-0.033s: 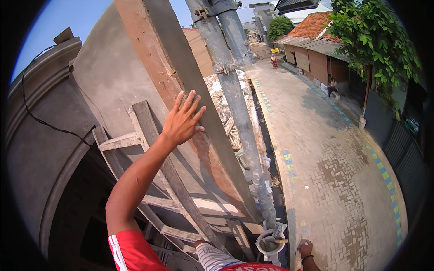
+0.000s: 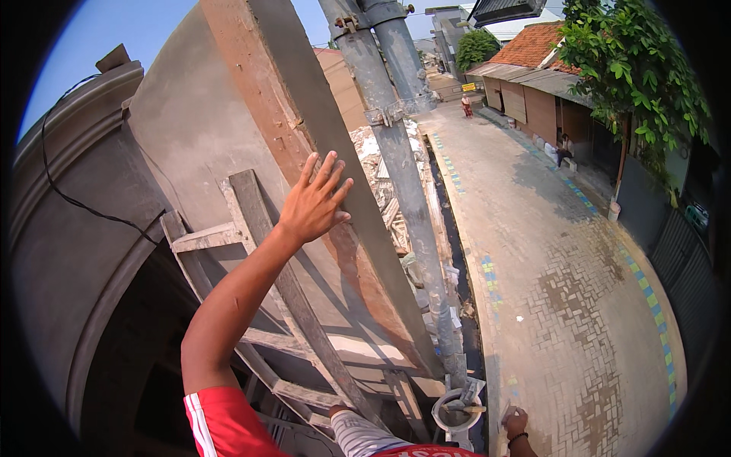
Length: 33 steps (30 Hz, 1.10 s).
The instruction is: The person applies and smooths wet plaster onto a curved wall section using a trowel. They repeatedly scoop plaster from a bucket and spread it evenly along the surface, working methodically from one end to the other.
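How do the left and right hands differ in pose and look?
Pose: the left hand is spread wide at the brown wall edge; the right hand is curled.
Position: the left hand is near mid-picture, the right hand low by the bottom rim.
Wrist: a dark bracelet on the right hand's, none on the left hand's.
Shared: both are ungloved.

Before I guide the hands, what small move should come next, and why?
Perhaps bring the right hand toward the tool handle at the bucket's rim: it points that hand's way, and the left hand is spread at the wall's edge.
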Tool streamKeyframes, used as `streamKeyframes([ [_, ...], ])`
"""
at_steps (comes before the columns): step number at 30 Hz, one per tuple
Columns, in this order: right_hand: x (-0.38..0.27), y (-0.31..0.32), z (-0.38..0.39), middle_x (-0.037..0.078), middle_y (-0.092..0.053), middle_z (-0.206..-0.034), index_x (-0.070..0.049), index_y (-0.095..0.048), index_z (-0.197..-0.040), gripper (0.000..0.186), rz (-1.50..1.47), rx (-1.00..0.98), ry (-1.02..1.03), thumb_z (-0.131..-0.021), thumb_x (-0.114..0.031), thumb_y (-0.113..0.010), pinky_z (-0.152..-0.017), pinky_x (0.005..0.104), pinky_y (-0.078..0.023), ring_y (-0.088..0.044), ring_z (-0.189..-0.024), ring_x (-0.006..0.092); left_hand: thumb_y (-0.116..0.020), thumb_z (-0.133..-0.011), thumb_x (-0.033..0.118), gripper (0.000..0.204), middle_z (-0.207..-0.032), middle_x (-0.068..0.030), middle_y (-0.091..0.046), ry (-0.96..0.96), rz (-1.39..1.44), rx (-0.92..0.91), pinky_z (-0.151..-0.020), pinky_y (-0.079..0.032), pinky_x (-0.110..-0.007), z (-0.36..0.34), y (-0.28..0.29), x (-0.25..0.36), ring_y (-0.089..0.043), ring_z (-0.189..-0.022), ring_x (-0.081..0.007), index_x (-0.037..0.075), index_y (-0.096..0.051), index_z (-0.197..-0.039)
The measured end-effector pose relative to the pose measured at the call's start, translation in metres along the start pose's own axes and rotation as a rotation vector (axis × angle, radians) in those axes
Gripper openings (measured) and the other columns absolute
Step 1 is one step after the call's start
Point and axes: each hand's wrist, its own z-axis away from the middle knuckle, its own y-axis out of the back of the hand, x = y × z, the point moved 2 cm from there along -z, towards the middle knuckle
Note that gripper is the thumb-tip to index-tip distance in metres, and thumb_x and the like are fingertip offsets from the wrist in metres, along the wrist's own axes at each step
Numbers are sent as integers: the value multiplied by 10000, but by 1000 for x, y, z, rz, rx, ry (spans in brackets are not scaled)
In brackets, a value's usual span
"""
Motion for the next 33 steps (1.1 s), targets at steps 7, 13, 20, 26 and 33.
streamKeyframes([
  [7, 59, -7, -51, 92, -652, -781, -34, -535, -1131, 294, 677, -169, 399, -840, -71, -517, -523, 383, -470, -623, -641, 218, -533, -854, 581, 632, -1302, -143, -563, -63, -174, 62, -1201, -62, -531, -16, 6, -3, -364, -1361, -334, 55, -657, -1182],
  [13, 111, -16, -69, 51, -688, -861, -153, -673, -887, 168, 1315, -166, 964, -841, -234, -533, -688, 467, -491, -650, -807, 253, -536, -853, 572, 613, -1257, -136, -597, -85, -253, -54, -1199, -62, -533, -14, 8, -1, -402, -1336, -332, 49, -679, -1141],
  [20, 141, -9, -116, 19, -697, -826, -190, -703, -795, 165, 1642, -269, 954, -826, -224, -544, -691, 459, -506, -664, -765, 222, -585, -832, 553, 625, -1335, -139, -534, -52, -215, 58, -1201, -83, -535, -17, 10, -7, -353, -1370, -323, 65, -627, -1221],
  [26, 118, -4, -103, 29, -698, -820, -181, -700, -808, 164, 1575, -222, 918, -830, -211, -541, -666, 454, -514, -669, -750, 230, -586, -847, 532, 617, -1372, -132, -509, -19, -231, -35, -1202, -74, -531, -17, 13, -6, -324, -1394, -307, 78, -598, -1266],
  [33, 71, -7, -62, 46, -699, -826, -166, -697, -833, 165, 1445, -119, 917, -838, -199, -535, -644, 451, -522, -675, -746, 242, -646, -818, 508, 681, -1511, -119, -349, 145, -80, 203, -1197, -60, -520, -5, 22, -34, -194, -1452, -323, 115, -520, -1360],
])
